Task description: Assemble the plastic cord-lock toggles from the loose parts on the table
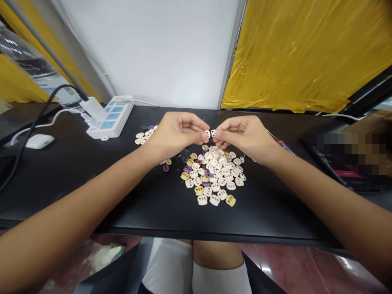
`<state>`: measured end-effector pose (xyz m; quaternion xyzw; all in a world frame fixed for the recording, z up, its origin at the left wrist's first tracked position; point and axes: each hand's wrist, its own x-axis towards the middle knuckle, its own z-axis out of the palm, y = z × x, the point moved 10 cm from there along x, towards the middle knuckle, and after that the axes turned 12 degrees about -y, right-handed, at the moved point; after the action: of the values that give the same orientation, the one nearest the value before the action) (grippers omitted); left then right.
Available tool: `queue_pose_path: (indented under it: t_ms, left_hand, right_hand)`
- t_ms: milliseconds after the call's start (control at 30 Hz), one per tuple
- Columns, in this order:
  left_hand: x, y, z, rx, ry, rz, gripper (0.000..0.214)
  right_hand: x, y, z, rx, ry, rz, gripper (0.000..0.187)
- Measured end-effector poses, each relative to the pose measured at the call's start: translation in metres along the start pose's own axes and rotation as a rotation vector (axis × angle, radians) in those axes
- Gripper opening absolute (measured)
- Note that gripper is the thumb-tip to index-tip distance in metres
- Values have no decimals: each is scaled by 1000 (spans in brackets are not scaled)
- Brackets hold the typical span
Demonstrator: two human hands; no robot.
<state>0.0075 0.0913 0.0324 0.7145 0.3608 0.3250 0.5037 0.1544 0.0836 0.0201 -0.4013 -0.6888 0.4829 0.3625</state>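
— What's worn on the arms?
— Both forearms are bare, from the left hand point(176, 132) and the right hand point(245, 134) back to the picture's lower corners.
— And the nails?
— Short and pale. The left thumb's nail shows best.
— And under the near edge of the table point(92, 196)?
— White cloth point(170, 265) fits smooth and snug around each leg, with bare leg above the right one. Dark cloth point(107, 273) lies at either side, and I can't tell whether it's clothing.
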Motion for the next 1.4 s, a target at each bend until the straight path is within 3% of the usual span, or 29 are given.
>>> queue_pose_path:
  t_ms: [467, 700, 933, 1100, 1300, 1400]
  left_hand:
    - [-4, -4, 5, -59, 51, 7, 15]
    - [-6, 1, 6, -128, 42, 47, 13]
    - [-7, 6, 13, -192, -18, 83, 12]
    - [-2, 3, 11, -156, -69, 47, 13]
    - [1, -5, 19, 171, -259, -92, 14]
    - [0, -1, 6, 314, -211, -109, 23]
  right_hand:
    - [-1, 2, 9, 55, 8, -62, 21]
    - [3, 8, 15, 296, -178, -48, 30]
    - [3, 16, 20, 390, -302, 26, 20]
    - [2, 11, 18, 360, -265, 29, 24]
    - [4, 17, -9, 298, -63, 45, 24]
    - [5, 20, -17, 274, -9, 58, 19]
